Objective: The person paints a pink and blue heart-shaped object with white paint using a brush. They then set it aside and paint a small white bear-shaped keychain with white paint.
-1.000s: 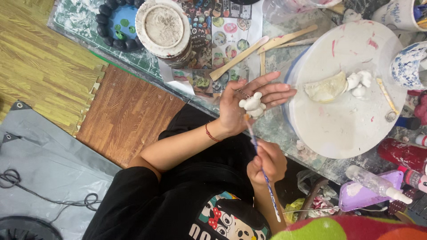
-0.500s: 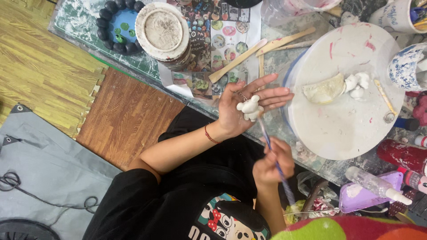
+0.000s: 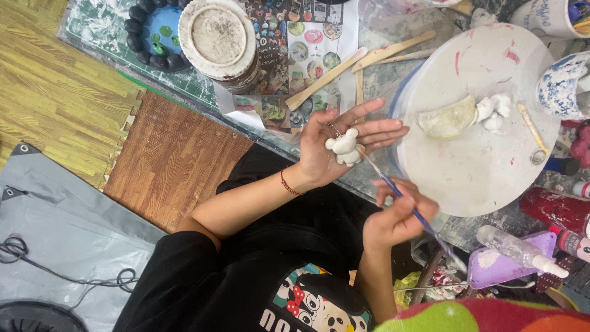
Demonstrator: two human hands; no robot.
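My left hand [image 3: 344, 138] lies palm up over the table's front edge with a small white clay bear figure [image 3: 344, 147] resting in it. My right hand [image 3: 396, 215] grips a thin blue-handled paintbrush [image 3: 405, 203], whose tip touches the figure's right side. A red cord bracelet [image 3: 289, 183] circles my left wrist. To the right lies a round white turntable board [image 3: 479, 117] carrying a pale clay lump [image 3: 448, 118] and small white clay pieces [image 3: 495, 110].
Flat wooden sticks [image 3: 350, 64] lie above my left hand. A round white-rimmed container [image 3: 216, 37] and a dark-beaded blue tray [image 3: 153, 34] sit at upper left. A squeeze bottle [image 3: 522, 251], purple dish [image 3: 498, 270], red tube [image 3: 556, 209] and patterned cup [image 3: 562, 86] crowd the right.
My right hand has lifted the brush from below my left hand, so the brush now slants up to the figure. My left hand has opened flatter.
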